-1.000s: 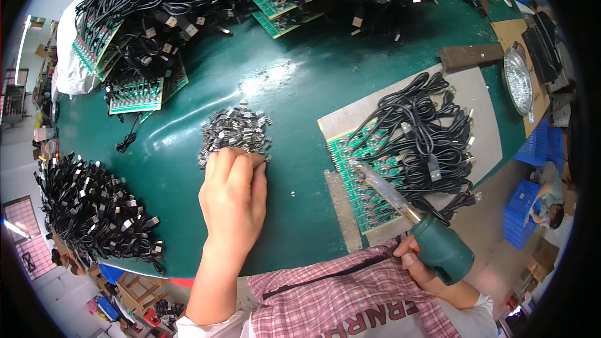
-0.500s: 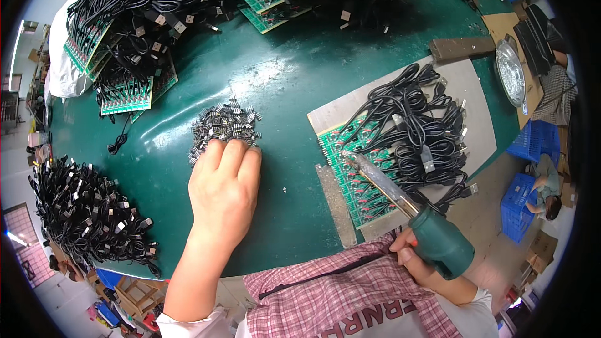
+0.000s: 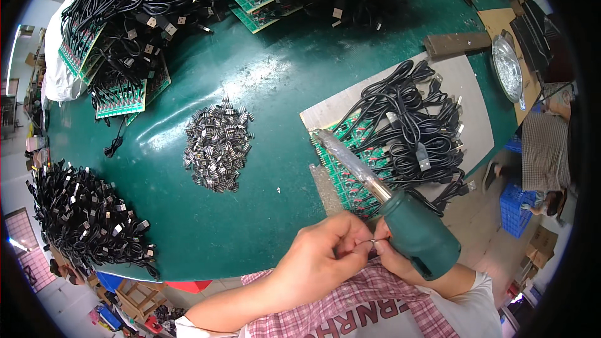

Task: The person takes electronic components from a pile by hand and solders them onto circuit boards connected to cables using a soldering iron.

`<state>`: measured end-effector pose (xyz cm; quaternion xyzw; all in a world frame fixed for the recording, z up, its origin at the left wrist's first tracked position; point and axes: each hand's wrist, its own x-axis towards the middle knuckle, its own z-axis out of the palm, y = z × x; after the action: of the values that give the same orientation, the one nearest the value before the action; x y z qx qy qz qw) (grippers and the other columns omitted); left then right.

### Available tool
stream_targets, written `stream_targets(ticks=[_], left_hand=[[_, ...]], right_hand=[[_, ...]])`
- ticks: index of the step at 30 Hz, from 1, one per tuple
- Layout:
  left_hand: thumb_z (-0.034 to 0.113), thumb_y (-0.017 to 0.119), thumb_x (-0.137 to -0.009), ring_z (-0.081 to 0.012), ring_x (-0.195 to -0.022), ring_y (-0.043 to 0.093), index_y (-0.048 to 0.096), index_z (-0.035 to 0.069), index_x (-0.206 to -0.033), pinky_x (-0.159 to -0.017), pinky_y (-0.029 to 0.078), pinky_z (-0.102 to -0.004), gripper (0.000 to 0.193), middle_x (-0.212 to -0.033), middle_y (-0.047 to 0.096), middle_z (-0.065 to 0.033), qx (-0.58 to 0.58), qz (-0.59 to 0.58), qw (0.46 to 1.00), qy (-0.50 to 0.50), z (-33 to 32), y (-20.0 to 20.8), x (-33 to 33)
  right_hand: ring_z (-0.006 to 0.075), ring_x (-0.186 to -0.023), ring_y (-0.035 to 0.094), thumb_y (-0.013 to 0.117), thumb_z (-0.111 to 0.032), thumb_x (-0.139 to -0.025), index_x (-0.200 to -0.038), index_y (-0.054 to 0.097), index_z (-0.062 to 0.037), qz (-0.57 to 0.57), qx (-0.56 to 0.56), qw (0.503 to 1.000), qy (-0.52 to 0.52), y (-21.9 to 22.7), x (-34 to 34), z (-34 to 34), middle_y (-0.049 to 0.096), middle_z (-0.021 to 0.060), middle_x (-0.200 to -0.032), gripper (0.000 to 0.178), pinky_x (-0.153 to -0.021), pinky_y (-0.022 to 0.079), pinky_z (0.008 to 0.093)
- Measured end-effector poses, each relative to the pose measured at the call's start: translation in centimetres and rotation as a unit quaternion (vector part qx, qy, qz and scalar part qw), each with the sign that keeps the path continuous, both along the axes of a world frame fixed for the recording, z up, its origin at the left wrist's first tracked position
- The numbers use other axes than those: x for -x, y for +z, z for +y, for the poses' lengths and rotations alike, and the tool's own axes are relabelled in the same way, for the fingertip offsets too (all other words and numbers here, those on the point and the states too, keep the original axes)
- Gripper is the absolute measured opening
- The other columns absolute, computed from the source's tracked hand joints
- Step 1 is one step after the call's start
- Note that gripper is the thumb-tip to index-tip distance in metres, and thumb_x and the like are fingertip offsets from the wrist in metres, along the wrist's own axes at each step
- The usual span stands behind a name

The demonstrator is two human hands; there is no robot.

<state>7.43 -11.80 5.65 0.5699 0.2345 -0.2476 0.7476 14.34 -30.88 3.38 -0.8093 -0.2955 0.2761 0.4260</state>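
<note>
My left hand (image 3: 332, 244) and my right hand (image 3: 394, 253) meet near the table's front edge, fingertips pinched on a thin, dark, wire-like piece (image 3: 373, 241). Its exact kind is too small to tell. A green-bodied tool (image 3: 421, 235) with a long metal barrel slants in front of my right hand, partly hiding it; what supports the tool is not visible. Its tip lies over green circuit boards (image 3: 350, 178), with coiled black USB cables (image 3: 413, 119) attached. To the left of the boards is a pile of small metallic connectors (image 3: 219, 147), untouched by either hand.
Black USB cables (image 3: 87, 219) are heaped at the left edge. More boards with cables (image 3: 122, 100) are stacked at the back left. A dark bar (image 3: 457, 44) and a metal dish (image 3: 507, 69) lie at the right. Blue crates (image 3: 516, 209) stand on the floor near another person.
My left hand has left the connector pile and come right to meet my right hand, where both now pinch a thin piece. The view has shifted slightly; the tool appears farther left.
</note>
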Motion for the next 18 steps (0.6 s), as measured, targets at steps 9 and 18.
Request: stream_targets(ticks=[9, 18], left_hand=[[0.004, 0.063, -0.091, -0.0065, -0.082, 0.060, 0.060, -0.004, -0.100, -0.074, 0.051, -0.0223, 0.013, -0.089, 0.064, -0.0036, -0.023, 0.017, 1.000, 0.003, -0.5, 0.1, 0.1], [0.006, 0.058, -0.093, -0.0075, -0.069, 0.057, 0.060, 0.000, -0.093, -0.064, 0.047, -0.0205, 0.006, -0.083, 0.063, -0.0024, -0.046, -0.010, 0.987, 0.154, 0.9, -0.5, -0.6]], right_hand=[[0.0273, -0.078, 0.060, 0.071, -0.004, -0.073, -0.090, 0.061, -0.0081, 0.057, -0.048, 0.997, 0.014, 0.1, -1.0, 0.6, 0.062, 0.0105, -0.092, 0.021, -0.064, 0.048, 0.0357], [0.0085, -0.071, 0.056, 0.062, -0.001, -0.084, -0.091, 0.057, -0.0021, 0.233, -0.077, 0.968, -0.044, 1.3, -1.2, 0.4, 0.058, 0.0031, -0.081, 0.008, -0.065, 0.046, 0.0235]])
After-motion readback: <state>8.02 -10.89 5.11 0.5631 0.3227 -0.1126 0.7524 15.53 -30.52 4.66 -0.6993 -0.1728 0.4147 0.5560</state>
